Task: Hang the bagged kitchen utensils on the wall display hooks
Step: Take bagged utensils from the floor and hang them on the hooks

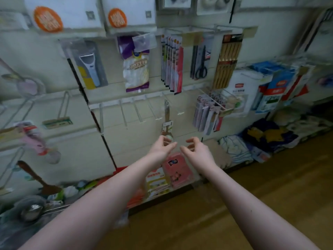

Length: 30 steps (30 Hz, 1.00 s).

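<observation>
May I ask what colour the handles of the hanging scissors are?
Black. The scissors show best in the head view, the only one.

Wall [137,147]: cream horizontal panels, ridged at intervals, running from the left edge back to the right. A black upright strip [100,127] divides the panels left of centre; a second black strip [232,11] shows at the top. Floor [270,186]: brown wood-look boards, lower right. A dark plinth [162,201] runs along the wall's foot. Light is even and dull, with no hard shadows.
</observation>
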Available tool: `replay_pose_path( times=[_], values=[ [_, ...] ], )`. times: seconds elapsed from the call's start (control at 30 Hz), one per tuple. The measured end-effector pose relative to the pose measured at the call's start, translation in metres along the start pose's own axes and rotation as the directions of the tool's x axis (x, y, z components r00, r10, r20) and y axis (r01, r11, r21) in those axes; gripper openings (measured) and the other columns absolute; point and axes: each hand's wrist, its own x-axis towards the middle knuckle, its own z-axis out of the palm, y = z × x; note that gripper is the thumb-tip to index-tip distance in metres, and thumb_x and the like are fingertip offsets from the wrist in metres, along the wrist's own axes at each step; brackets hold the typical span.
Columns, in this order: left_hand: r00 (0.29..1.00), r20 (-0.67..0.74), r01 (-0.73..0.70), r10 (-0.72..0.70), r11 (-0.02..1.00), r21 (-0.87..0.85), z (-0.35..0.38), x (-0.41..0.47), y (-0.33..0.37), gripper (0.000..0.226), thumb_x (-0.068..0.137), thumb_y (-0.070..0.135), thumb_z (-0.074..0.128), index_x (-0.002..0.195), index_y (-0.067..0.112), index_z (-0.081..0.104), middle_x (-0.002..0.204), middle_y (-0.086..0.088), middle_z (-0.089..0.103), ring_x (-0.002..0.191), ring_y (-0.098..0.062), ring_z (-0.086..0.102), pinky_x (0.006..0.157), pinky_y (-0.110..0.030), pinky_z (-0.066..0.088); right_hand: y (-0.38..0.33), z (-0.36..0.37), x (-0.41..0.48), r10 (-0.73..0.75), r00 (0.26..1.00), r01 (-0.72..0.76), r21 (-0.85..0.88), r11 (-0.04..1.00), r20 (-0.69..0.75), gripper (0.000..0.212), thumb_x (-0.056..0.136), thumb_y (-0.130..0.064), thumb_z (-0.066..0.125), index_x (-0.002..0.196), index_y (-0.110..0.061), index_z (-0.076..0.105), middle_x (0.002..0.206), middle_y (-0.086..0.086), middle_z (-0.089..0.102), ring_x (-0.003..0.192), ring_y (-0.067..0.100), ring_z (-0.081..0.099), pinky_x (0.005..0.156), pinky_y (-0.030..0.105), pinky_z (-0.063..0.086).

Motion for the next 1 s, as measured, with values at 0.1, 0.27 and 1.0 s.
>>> replay_pose_path(
  times=[0.1,0.27,1.0],
  values=[
    [0.999,0.008,-0.044,0.044,0.999,-0.017,-0.009,0.041,0.018,0.037,0.094,0.028,0.056,0.121,0.004,0.047,0.119,-0.015,0.057,0.090,-0.017,0.053,0.067,-0.025,0.040,-0.012,-0.011,0.039,0.007,1.000,-0.006,0.018,1.000,-0.020,0.046,0.090,-0.045,0.056,0.126,-0.018,0.048,0.121,0.005,0.058,0.109,0.020,0.056,0.091,0.041,0.049],
    [0.999,0.021,-0.040,0.040,0.999,0.004,-0.015,0.092,0.017,0.041,0.092,0.029,0.060,0.122,0.005,0.048,0.121,-0.012,0.057,0.106,-0.027,0.057,0.078,-0.028,0.042,-0.010,-0.005,0.089,0.012,0.999,-0.010,0.035,0.999,-0.036,0.053,0.090,-0.044,0.057,0.134,-0.019,0.043,0.133,0.005,0.051,0.118,0.021,0.051,0.097,0.043,0.047],
    [0.936,-0.147,0.337,-0.319,0.934,0.122,0.042,0.261,-0.050,0.070,0.085,0.024,0.068,0.143,0.011,0.029,0.143,-0.014,0.039,0.125,-0.026,0.046,0.085,-0.027,0.044,0.125,0.045,0.349,0.170,0.934,-0.177,-0.006,0.984,0.315,0.058,0.088,-0.026,0.061,0.140,-0.018,0.036,0.117,0.013,0.057,0.098,0.026,0.057,0.079,0.029,0.045]
  ],
)
